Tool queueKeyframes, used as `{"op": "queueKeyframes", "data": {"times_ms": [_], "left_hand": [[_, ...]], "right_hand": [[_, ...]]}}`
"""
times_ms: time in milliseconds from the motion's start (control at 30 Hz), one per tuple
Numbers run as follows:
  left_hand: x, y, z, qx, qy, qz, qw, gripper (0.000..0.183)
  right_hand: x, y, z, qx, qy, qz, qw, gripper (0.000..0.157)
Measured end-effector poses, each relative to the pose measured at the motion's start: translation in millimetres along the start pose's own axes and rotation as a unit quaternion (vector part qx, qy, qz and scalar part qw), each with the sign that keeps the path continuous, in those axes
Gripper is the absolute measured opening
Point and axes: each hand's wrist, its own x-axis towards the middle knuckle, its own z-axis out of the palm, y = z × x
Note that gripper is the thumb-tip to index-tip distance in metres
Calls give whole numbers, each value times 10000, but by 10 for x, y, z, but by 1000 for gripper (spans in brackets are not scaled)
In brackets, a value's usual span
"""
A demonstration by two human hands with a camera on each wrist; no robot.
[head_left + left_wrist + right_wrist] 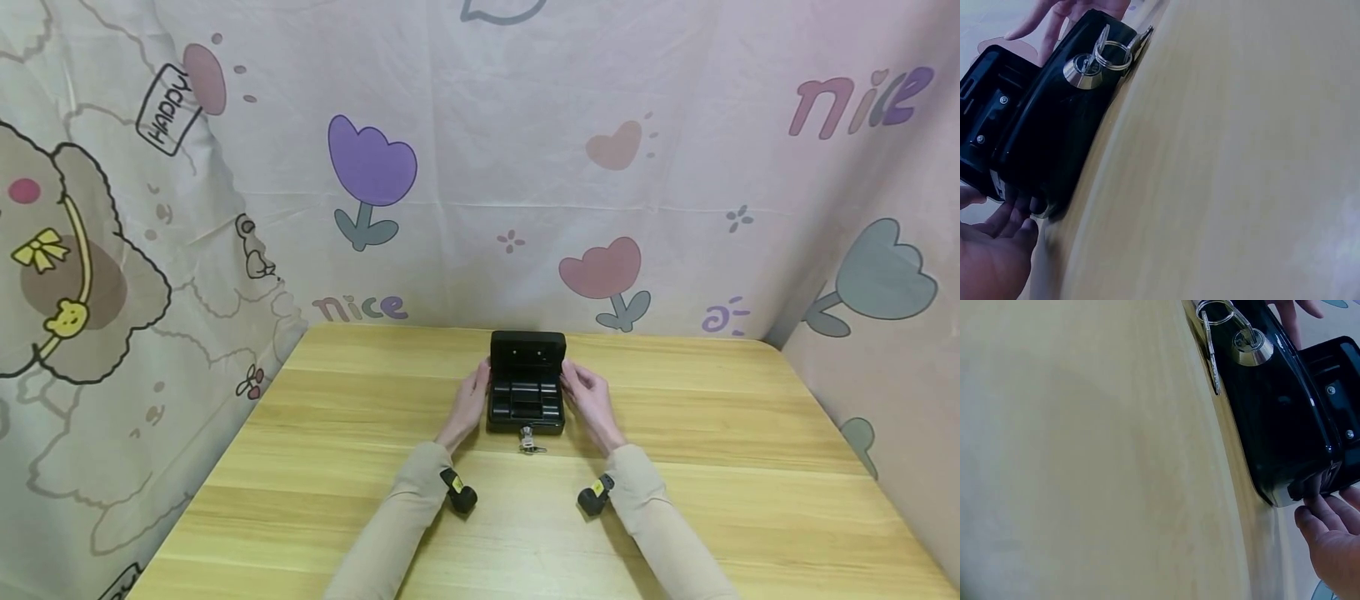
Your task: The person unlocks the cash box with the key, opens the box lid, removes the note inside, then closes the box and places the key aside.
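Head feed: I have the black box (505,427) on the table (300,500), toward the 12 o'clock edge, with its lid (527,342) raised at 12 and the divided tray (527,388) exposed. Left hand (471,402) reads at the box's 9 o'clock side and right hand (589,402) at its 3 o'clock side, both with loose, unclenched fingers touching the walls. On my wrist feeds the lock (1085,70) sits on the 6 o'clock face, one key (1242,320) in it and a second hanging from the ring (1114,65).
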Motion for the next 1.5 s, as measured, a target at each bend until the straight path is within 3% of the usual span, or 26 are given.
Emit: {"op": "queueKeyframes", "data": {"times_ms": [400, 700, 833, 967, 1100, 1233, 1500], "left_hand": [[-2, 2, 1, 93, -268, -173, 9994, 62], [-27, -39, -36, 296, -436, 30, 9986, 66], [-55, -63, -58, 4, -726, -60, 9973, 77], [-88, -69, -85, -131, -1019, -277, 9943, 101], [-73, -84, -97, -414, -1315, -29, 9904, 110], [-62, -87, -108, -688, -1549, 221, 9853, 112], [-52, -81, -125, -443, -1670, 320, 9844, 122]], "right_hand": [[17, 4, 15, -166, -64, 105, 9998, 60], [-17, -26, -5, -2, -284, 71, 9996, 67], [-22, -31, 4, -132, -31, -67, 9999, 61], [-19, -18, 11, -705, 543, -392, 9953, 51], [-24, 0, 2, -1028, 817, -657, 9892, 43], [-35, 11, -4, -1163, 675, -843, 9873, 38], [-94, -73, 46, -2022, -97, -1305, 9706, 34]]}}
